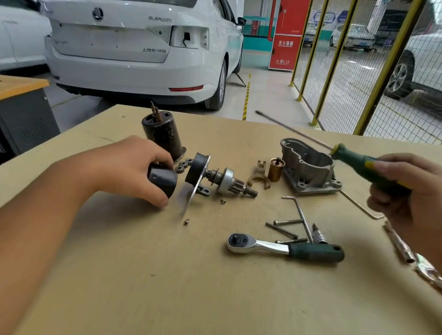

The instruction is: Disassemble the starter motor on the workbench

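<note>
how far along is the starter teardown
Mostly apart. Done: the motor can, the aluminium housing, the fork, the brass plunger and the bolts lie separate on the bench.
In hand: the left hand grips a black cap; the right hand holds a screwdriver.
Left: the pinion shaft still sits in its plate, with small gears behind.

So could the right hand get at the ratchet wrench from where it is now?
Probably not yet: the right hand grips the screwdriver, so it isn't free. The ratchet wrench itself lies uncovered on the workbench, below that hand.
</note>
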The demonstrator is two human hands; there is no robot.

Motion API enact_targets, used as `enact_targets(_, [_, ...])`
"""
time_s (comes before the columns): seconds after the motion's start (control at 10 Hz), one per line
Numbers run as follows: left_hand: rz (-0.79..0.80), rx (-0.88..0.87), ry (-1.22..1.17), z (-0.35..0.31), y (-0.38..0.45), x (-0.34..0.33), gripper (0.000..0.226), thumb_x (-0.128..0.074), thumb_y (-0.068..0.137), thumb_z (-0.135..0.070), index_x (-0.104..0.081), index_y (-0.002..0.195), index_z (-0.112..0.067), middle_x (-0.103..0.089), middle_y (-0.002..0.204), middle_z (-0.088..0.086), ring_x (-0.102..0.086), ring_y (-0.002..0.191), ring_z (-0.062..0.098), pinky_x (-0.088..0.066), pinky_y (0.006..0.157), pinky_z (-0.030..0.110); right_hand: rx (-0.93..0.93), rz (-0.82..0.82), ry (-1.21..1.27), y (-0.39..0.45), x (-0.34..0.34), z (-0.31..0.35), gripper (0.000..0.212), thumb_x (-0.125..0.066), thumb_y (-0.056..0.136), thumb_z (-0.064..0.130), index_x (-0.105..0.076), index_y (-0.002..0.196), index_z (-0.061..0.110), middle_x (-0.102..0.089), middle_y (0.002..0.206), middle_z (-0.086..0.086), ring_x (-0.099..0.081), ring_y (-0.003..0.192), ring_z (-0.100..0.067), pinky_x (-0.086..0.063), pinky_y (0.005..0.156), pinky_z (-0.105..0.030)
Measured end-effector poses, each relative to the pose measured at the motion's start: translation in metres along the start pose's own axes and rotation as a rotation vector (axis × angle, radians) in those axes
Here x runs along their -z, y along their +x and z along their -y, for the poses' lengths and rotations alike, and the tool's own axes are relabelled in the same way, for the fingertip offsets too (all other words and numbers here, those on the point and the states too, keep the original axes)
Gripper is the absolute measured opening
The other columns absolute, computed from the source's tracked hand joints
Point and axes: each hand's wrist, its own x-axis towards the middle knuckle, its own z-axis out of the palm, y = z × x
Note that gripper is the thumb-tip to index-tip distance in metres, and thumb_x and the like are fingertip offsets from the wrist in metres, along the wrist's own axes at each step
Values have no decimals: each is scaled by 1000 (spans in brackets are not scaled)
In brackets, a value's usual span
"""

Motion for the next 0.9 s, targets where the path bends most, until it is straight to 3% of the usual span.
enact_targets(0.2, [-101,-40,-38,-1,2,-2,59,-97,55,-45,-66,105,-48,-65,94,-19,-60,78,-8,-42,62,16,33,-288,-310,-4,-8,-15,16,-78,85,17,-67,96,13,-65,91,-15,-58,63,-16,-51,49,-29])
enact_targets(0.3, [-105,-68,-83,2,4,-5,63,-95,56,-48,-63,109,-52,-63,97,-21,-56,82,-17,-39,61,15,78,-383,-462,-6,-15,-22,27,-77,89,27,-61,111,24,-64,99,-8,-62,79,-27,-53,58,-40])
enact_targets(0.4, [-112,-99,-127,6,4,-5,76,-84,50,-67,-59,120,-54,-61,102,-25,-54,86,-21,-41,67,17,156,-375,-847,-6,-15,-27,31,-68,95,30,-57,124,31,-56,103,-4,-56,88,-24,-50,74,-43])
enact_targets(0.5, [-181,-123,-204,10,6,-7,74,-72,55,-82,-61,122,-52,-65,100,-21,-57,79,-16,-43,65,20,161,-320,-1140,-3,-17,-29,25,-63,96,30,-65,121,23,-47,102,-5,-47,88,-22,-38,77,-35])
enact_targets(0.6, [-288,-131,-246,12,12,-15,63,-62,66,-83,-67,116,-47,-68,95,-22,-58,80,-13,-43,64,20,92,-227,-1350,-7,-17,-26,27,-67,90,37,-65,114,25,-49,90,-1,-47,82,-23,-36,64,-32])
enact_targets(0.7, [-360,-177,-301,10,15,-22,49,-58,76,-76,-71,109,-43,-69,94,-28,-62,86,-10,-47,68,22,-2,-174,-1583,-10,-17,-22,33,-62,86,58,-60,107,33,-53,83,4,-53,78,-22,-41,54,-29])
enact_targets(0.8, [-394,-239,-425,10,16,-26,31,-58,88,-63,-75,100,-40,-73,93,-21,-69,86,4,-55,75,28,-1,-181,-1626,-11,-18,-22,45,-47,88,74,-61,106,34,-56,86,4,-58,81,-24,-43,56,-31])
enact_targets(0.9, [-536,-247,-550,12,16,-25,19,-63,100,-34,-76,87,-37,-75,85,-14,-70,80,2,-52,71,18,135,-260,-1517,-13,-23,-22,52,-41,93,71,-64,117,31,-62,110,-4,-62,102,-31,-51,75,-41])
